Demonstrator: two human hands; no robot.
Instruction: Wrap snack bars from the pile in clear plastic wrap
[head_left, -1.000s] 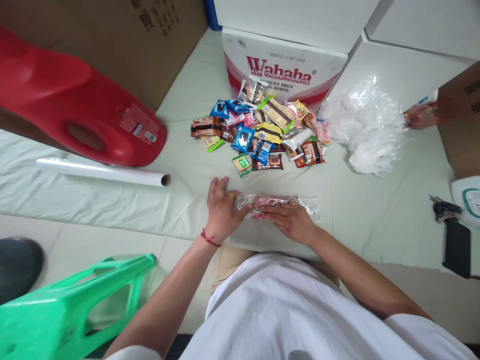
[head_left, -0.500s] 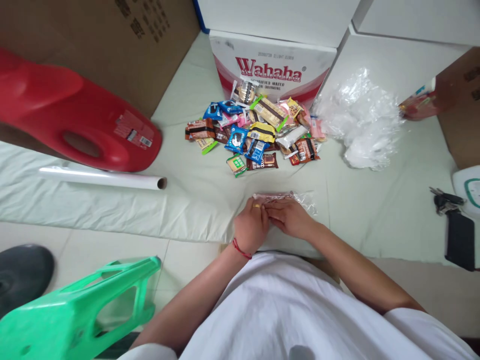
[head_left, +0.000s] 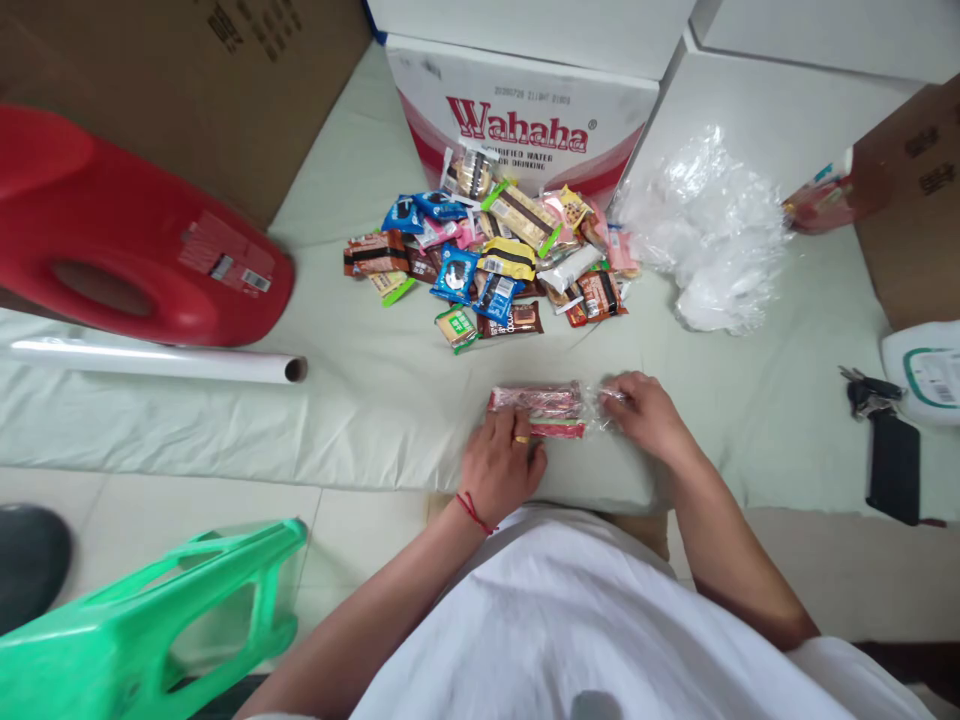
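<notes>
Red-wrapped snack sticks (head_left: 536, 400) lie in a clear plastic bag (head_left: 592, 408) near the front edge of the covered table. My left hand (head_left: 499, 462), with a ring and a red cord bracelet, lies over the left part of the sticks; its fingers are stretched out and press on them. At the other end, my right hand (head_left: 646, 418) pinches the gathered end of the bag between closed fingers. Beyond both hands sits a heap of small wrapped snacks (head_left: 502, 262) in blue, brown, yellow and pink wrappers.
A Wahaha carton (head_left: 525, 120) stands behind the heap, with crumpled clear plastic bags (head_left: 709, 240) beside it. To the left are a red jug (head_left: 157, 240) and a white roll (head_left: 157, 360). Keys (head_left: 870, 392) and a black phone-like object (head_left: 894, 468) lie right. A green stool (head_left: 142, 610) stands below.
My hands have moved apart: the right went rightwards to the bag's end, and the left flattened over the sticks. More of the red sticks shows now. The view has shifted slightly.
</notes>
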